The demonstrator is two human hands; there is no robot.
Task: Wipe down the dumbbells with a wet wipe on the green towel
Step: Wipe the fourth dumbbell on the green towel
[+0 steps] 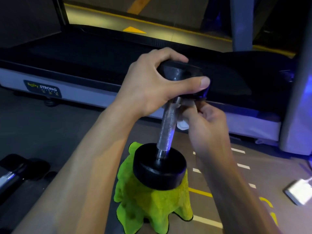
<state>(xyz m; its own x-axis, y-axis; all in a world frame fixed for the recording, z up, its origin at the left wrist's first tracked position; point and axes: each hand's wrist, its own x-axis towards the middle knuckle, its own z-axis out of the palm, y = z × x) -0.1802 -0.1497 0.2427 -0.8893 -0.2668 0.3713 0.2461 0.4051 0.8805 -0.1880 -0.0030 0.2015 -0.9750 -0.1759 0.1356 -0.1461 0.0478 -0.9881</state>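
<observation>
Head view, left hand (148, 85) gripping upright dumbbell (164, 130) top, right hand (207, 122) pinching white wipe (182, 124) against knurled bar, fuzzy green towel (152, 205) beneath

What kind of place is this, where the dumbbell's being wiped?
Most likely a gym. A treadmill with a fitness brand label runs across the floor behind the dumbbell, more weights lie at the left, and the floor carries painted lane markings.
</observation>
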